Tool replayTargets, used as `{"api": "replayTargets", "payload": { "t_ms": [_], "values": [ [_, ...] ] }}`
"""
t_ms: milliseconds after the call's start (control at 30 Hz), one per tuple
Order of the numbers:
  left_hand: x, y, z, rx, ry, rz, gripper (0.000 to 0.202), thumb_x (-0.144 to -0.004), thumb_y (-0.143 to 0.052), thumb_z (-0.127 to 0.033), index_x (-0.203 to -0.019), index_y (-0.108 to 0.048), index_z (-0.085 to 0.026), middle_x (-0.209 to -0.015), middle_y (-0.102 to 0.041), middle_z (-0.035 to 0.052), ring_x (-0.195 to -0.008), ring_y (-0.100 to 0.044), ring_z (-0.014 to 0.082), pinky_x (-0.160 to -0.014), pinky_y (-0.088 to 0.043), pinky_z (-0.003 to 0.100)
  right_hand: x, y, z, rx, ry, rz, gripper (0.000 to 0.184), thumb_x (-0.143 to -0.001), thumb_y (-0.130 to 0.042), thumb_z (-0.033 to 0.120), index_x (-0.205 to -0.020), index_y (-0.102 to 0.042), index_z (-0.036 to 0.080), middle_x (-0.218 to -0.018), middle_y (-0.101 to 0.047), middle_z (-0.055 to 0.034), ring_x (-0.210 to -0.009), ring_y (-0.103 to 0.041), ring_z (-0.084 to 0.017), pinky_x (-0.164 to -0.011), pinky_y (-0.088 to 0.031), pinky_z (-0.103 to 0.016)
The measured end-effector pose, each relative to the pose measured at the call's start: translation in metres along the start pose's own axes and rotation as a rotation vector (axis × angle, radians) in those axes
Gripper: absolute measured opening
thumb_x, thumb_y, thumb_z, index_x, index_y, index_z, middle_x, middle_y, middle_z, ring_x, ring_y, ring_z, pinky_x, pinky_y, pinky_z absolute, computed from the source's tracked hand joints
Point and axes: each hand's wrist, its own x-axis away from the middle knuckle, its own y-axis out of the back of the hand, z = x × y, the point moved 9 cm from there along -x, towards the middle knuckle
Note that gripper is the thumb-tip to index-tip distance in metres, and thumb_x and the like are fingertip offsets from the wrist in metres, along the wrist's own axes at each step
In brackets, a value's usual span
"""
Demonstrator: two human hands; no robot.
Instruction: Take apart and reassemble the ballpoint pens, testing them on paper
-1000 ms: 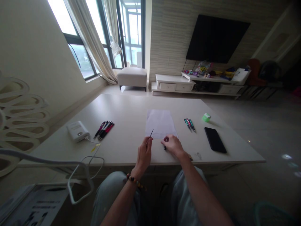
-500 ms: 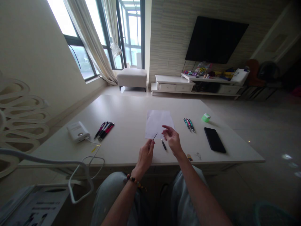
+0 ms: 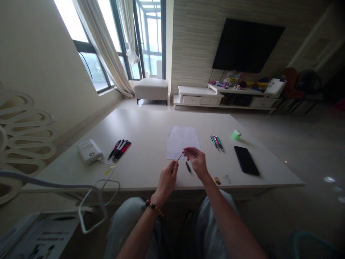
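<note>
My left hand point(image 3: 167, 181) pinches a thin black pen refill point(image 3: 179, 158), which points up and to the right over the lower edge of a white paper sheet point(image 3: 182, 142). My right hand point(image 3: 196, 162) hovers just right of the refill's tip, fingers apart and holding nothing. Below its fingers, a short black pen part point(image 3: 187, 166) lies on the white table point(image 3: 151, 126), just off the paper. A beaded bracelet circles my left wrist.
Left of the paper lie several pens point(image 3: 119, 150) and a white power bank point(image 3: 89, 151) with a cable. To the right are several slim pens point(image 3: 217, 143), a green tape roll point(image 3: 236, 135) and a black phone point(image 3: 246, 160). A white bench and TV cabinet stand beyond the table.
My right hand has moved from the paper's lower edge to just beside the refill's tip, uncovering the black pen part. My left hand has shifted slightly right with the refill.
</note>
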Motion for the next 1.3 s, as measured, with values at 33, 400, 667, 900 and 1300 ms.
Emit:
{"api": "replayTargets", "payload": {
  "t_ms": [33, 400, 667, 900, 1300],
  "values": [
    [0.000, 0.000, 0.000, 0.001, -0.001, 0.001, 0.031, -0.091, -0.032, -0.043, -0.084, -0.052, -0.020, -0.061, -0.043, -0.0051, -0.055, -0.038, 0.0104, -0.056, -0.029, 0.021, 0.000, 0.000, 0.000, 0.006, 0.004, -0.003, 0.021, -0.071, -0.070, 0.035, -0.083, -0.068, 0.018, -0.074, -0.071, -0.0056, -0.064, -0.061, -0.016, -0.051, -0.043, -0.026],
    [0.001, 0.000, -0.002, -0.004, -0.011, 0.001, 0.032, -0.091, -0.031, -0.043, -0.085, -0.053, -0.020, -0.064, -0.047, -0.0037, -0.058, -0.041, 0.0115, -0.058, -0.031, 0.022, 0.003, -0.008, -0.006, 0.086, -0.056, 0.051, 0.025, -0.070, -0.069, 0.038, -0.084, -0.068, 0.018, -0.075, -0.070, -0.0056, -0.066, -0.062, -0.017, -0.054, -0.046, -0.027],
    [0.000, 0.005, 0.002, -0.001, -0.015, -0.044, 0.032, -0.091, -0.032, -0.041, -0.086, -0.055, -0.020, -0.064, -0.050, -0.0037, -0.056, -0.042, 0.0104, -0.056, -0.030, 0.021, 0.002, 0.009, -0.028, 0.569, -0.120, 0.145, 0.024, -0.066, -0.070, 0.037, -0.079, -0.067, 0.016, -0.070, -0.068, -0.0061, -0.064, -0.061, -0.018, -0.061, -0.046, -0.029],
    [0.001, 0.003, 0.001, -0.010, -0.011, -0.023, 0.030, -0.091, -0.033, -0.040, -0.085, -0.054, -0.020, -0.064, -0.049, -0.0038, -0.056, -0.041, 0.0100, -0.055, -0.029, 0.021, 0.002, 0.018, -0.039, 0.833, -0.148, 0.095, 0.015, -0.068, -0.066, 0.030, -0.062, -0.063, 0.017, -0.065, -0.068, -0.0082, -0.064, -0.062, -0.020, -0.061, -0.044, -0.029],
    [0.001, 0.000, 0.002, -0.047, -0.013, 0.013, 0.032, -0.091, -0.031, -0.042, -0.085, -0.053, -0.021, -0.062, -0.047, -0.0035, -0.056, -0.041, 0.0116, -0.056, -0.030, 0.021, -0.002, 0.020, -0.002, -0.054, -0.068, -0.141, 0.032, -0.075, -0.063, 0.044, -0.086, -0.061, 0.014, -0.080, -0.070, -0.0088, -0.062, -0.064, -0.016, -0.052, -0.048, -0.025]
  ]
}}
